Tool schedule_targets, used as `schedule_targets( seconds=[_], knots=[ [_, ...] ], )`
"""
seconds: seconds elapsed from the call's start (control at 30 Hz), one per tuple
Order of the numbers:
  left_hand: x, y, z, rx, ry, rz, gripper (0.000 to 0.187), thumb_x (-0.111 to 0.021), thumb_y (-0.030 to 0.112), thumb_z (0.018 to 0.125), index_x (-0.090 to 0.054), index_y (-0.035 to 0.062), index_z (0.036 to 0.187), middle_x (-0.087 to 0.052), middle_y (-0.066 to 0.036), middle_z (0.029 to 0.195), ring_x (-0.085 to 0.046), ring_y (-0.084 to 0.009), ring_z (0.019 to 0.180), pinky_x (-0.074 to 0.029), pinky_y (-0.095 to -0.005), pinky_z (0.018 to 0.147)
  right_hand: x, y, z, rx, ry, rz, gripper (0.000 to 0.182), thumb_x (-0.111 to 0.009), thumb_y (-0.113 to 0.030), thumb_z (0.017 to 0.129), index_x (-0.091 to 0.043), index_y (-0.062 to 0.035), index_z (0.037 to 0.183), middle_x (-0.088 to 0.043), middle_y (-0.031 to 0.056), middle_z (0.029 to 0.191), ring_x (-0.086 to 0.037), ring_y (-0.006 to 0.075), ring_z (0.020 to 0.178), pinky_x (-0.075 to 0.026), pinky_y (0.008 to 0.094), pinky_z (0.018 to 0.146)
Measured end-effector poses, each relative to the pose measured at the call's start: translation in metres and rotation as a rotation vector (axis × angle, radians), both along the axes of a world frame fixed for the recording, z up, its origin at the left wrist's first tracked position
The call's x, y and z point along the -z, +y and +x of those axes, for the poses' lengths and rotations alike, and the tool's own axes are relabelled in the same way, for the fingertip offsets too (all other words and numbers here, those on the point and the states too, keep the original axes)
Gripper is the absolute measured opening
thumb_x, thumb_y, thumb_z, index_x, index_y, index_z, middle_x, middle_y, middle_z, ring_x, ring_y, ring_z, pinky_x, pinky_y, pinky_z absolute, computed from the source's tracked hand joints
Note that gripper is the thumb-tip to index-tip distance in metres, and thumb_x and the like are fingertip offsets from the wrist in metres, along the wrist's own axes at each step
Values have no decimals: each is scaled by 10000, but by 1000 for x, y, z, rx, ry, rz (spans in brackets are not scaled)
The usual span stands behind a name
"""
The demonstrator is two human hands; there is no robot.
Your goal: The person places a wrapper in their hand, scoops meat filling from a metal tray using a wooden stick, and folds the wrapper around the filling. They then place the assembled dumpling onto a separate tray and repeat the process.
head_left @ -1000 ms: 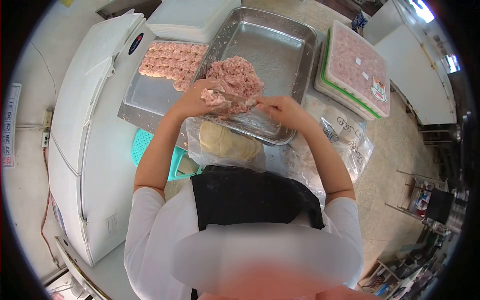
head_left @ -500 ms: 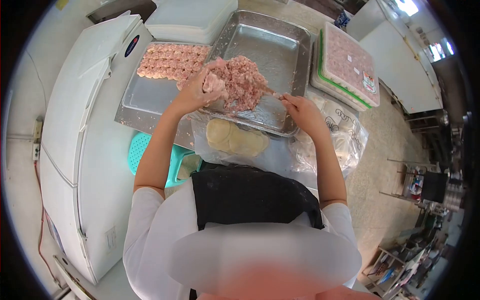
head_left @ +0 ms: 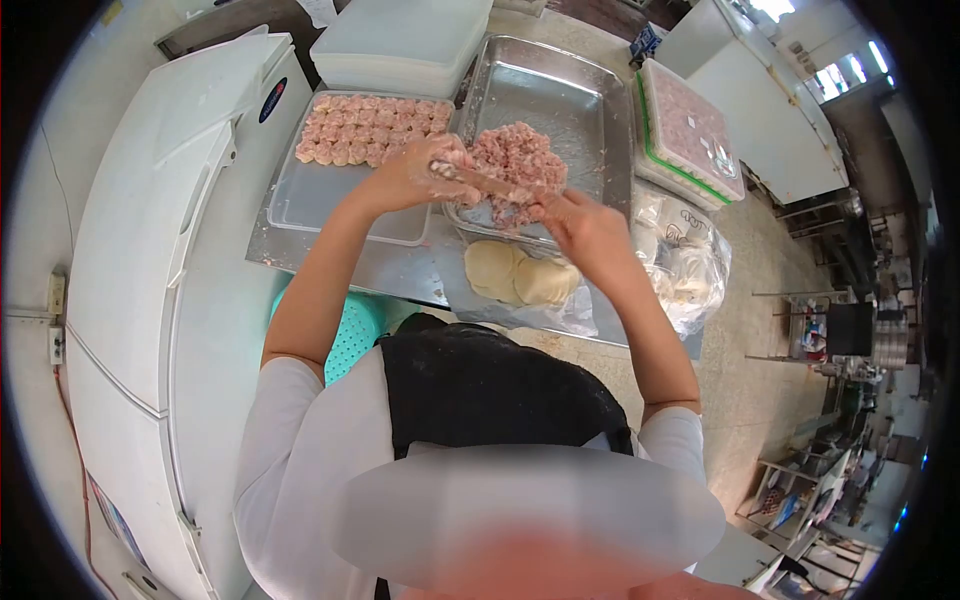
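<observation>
My left hand (head_left: 425, 178) is curled around a meat-filled dumpling, mostly hidden by the fingers. Across its top lies the flat blade of a spatula (head_left: 487, 183). My right hand (head_left: 588, 235) grips the spatula's handle end. Behind the blade, minced meat (head_left: 518, 155) is heaped in a deep metal tray (head_left: 620, 160). Left of it, rows of open-topped dumplings (head_left: 370, 125) fill the far part of a clear plastic tray (head_left: 330, 205). Round pale wrappers (head_left: 515, 272) lie on plastic sheeting near my body.
Stacked translucent lids or trays (head_left: 395, 45) stand at the back left. A green-rimmed container (head_left: 690, 130) sits on the right, with bagged wrappers (head_left: 685, 265) before it. A white chest freezer (head_left: 130, 250) flanks the table's left side, and a turquoise perforated stool (head_left: 352, 335) stands below.
My right hand has moved left and toward me, bringing the spatula from the meat heap onto the dumpling in my left hand. The view has shifted slightly.
</observation>
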State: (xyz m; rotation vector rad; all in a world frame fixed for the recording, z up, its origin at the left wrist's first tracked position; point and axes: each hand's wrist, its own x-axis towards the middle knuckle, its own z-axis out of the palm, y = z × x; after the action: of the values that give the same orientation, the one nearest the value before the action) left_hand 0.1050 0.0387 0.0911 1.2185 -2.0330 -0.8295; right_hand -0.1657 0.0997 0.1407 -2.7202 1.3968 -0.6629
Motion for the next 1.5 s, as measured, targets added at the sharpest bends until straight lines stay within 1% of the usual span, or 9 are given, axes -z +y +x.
schedule_targets(
  seconds=[0.17, 0.4, 0.5, 0.7, 0.77, 0.87, 0.93, 1.1, 1.5],
  knots=[
    [8, 7, 36, 43, 193, -91, 412, -804, 251, 689, -640, 55, 1013, -640, -130, 1030, -583, -272, 963, -434, -353, 847, -36, 4, 13, -44, -203, 297, 317, -567, -286, 910, -640, -63, 1123, -658, 135, 966, -630, 347, 839, -510, 418, 722],
    [19, 11, 82, 76, -27, -46, 557, -815, 393, 679, -635, 46, 1076, -590, -178, 1120, -580, -301, 985, -459, -403, 848, 9, 5, 68, -78, -150, 274, 254, -583, -214, 908, -649, -58, 1096, -658, 128, 1087, -637, 314, 934, -513, 353, 787],
    [17, 14, 94, -9, -96, 2, 614, -837, 358, 670, -611, 30, 1137, -567, -174, 1151, -611, -262, 935, -490, -389, 802, -20, 22, 89, 188, 39, 373, 254, -579, -226, 912, -650, -67, 1097, -646, 124, 1127, -634, 318, 958, -521, 347, 800],
    [22, 5, 119, 7, -52, 79, 678, -834, 334, 680, -554, -14, 1189, -549, -159, 1163, -606, -205, 949, -511, -350, 792, 14, 11, 101, 35, -17, 240, 285, -567, -286, 916, -648, -100, 1117, -663, 116, 915, -642, 322, 825, -513, 394, 698],
    [24, 5, 130, 57, -97, 147, 662, -829, 315, 689, -550, -17, 1190, -544, -156, 1175, -607, -207, 952, -512, -351, 798, 4, 13, 88, 27, -241, 347, 315, -603, -207, 913, -619, -10, 1158, -665, 149, 1077, -661, 232, 915, -505, 313, 797],
    [73, -9, 155, 11, 28, 285, 613, -816, 274, 693, -557, -19, 1166, -570, -172, 1147, -601, -257, 999, -479, -392, 865, 21, 24, 61, 179, -415, 407, 314, -599, -205, 929, -623, 22, 1144, -684, 120, 976, -631, 168, 855, -479, 278, 759],
    [112, -12, 160, -102, -78, -218, 422, -771, 220, 687, -577, 4, 994, -606, -178, 998, -589, -346, 937, -472, -409, 809, 37, 36, 40, 236, -501, 350, 297, -599, -215, 931, -644, 8, 1123, -689, 95, 890, -622, 152, 768, -474, 265, 685],
    [135, -14, 129, -181, -88, -105, 508, -746, 196, 705, -514, 5, 1114, -609, -203, 1021, -588, -391, 937, -477, -439, 800, 57, 76, 22, 511, -824, 672, 298, -538, -216, 974, -624, -19, 1180, -365, -100, 628, -291, 7, 527, -208, 181, 474],
    [151, -41, 83, -333, -142, -50, 711, -732, 137, 734, -367, -25, 1322, -596, -289, 1073, -576, -434, 999, -477, -458, 829, 94, 104, -15, 548, -810, 671, 277, -501, -237, 991, -645, -29, 1104, -377, -98, 635, -324, 4, 551, -246, 181, 479]
  ],
)
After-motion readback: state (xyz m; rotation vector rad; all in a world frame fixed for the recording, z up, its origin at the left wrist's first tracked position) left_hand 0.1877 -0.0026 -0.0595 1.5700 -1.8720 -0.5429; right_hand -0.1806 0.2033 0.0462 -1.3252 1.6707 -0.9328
